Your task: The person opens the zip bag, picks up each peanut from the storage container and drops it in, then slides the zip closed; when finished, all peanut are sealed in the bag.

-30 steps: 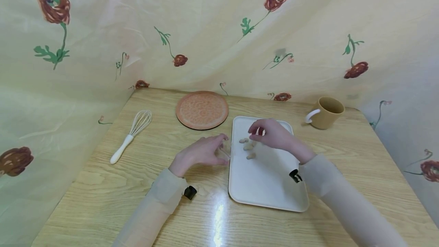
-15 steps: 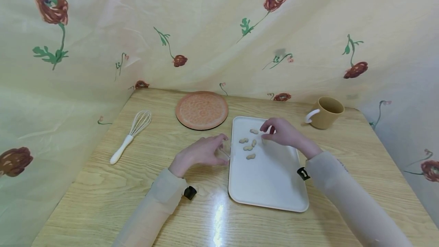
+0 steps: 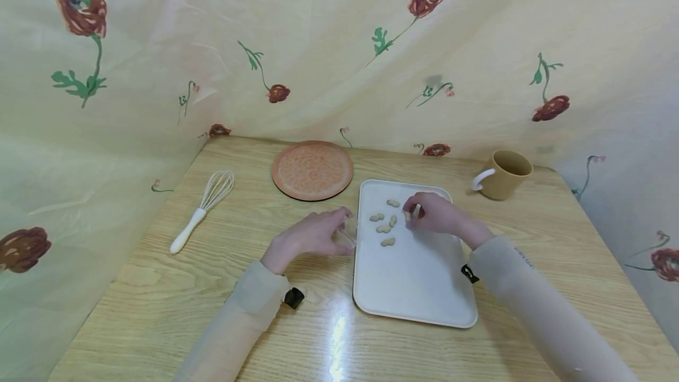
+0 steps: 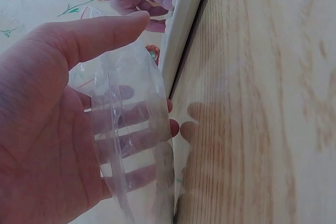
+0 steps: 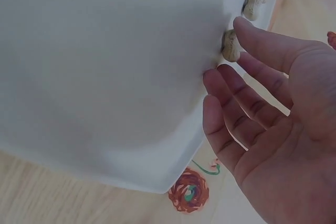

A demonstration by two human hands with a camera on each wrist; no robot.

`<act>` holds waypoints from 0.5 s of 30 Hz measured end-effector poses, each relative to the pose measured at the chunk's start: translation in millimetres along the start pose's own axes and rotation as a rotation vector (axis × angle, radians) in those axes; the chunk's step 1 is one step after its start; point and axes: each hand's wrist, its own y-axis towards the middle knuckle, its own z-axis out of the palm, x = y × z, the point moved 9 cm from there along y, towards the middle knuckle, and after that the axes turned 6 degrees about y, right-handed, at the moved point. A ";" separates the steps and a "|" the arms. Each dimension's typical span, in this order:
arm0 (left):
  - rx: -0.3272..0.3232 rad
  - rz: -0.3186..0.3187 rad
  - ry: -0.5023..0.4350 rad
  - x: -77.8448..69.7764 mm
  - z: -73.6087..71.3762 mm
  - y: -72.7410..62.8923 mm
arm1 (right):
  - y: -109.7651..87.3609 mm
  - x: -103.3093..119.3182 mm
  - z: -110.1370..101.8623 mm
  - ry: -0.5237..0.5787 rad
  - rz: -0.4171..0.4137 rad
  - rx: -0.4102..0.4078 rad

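Observation:
My right hand (image 3: pixel 435 214) is low over the upper part of a white tray (image 3: pixel 416 282). Its thumb and forefinger are at a peanut (image 5: pixel 230 45), pinching it at the tray surface; the other fingers are loosely bent in the right wrist view. Several more peanuts (image 3: pixel 384 229) lie just left of it on the tray. My left hand (image 3: pixel 313 234) rests by the tray's left edge and holds a clear plastic bag (image 4: pixel 131 124) between thumb and fingers. Tan, peanut-like shapes show in the bag's lower part in the left wrist view.
A white-handled whisk (image 3: pixel 201 212) lies at the left of the wooden table (image 3: pixel 175 305). Behind the left hand is a round orange-pink mat (image 3: pixel 313 171). A tan mug (image 3: pixel 501 177) with a white handle stands at the back right. Flowered cloth (image 3: pixel 318 46) hangs behind.
My right hand has moved right from over the peanuts, uncovering several of them, then lowered to the tray with its peanut. The left hand has stayed still.

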 end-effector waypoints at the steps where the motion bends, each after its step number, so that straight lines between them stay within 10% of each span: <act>1: -0.001 0.002 -0.001 0.0 0.1 0.1 | 0.2 0.6 0.6 -0.002 -0.001 -0.002; 15: -0.005 0.004 0.007 -1.1 -1.4 -0.5 | -1.3 1.2 0.9 -0.003 0.005 -0.005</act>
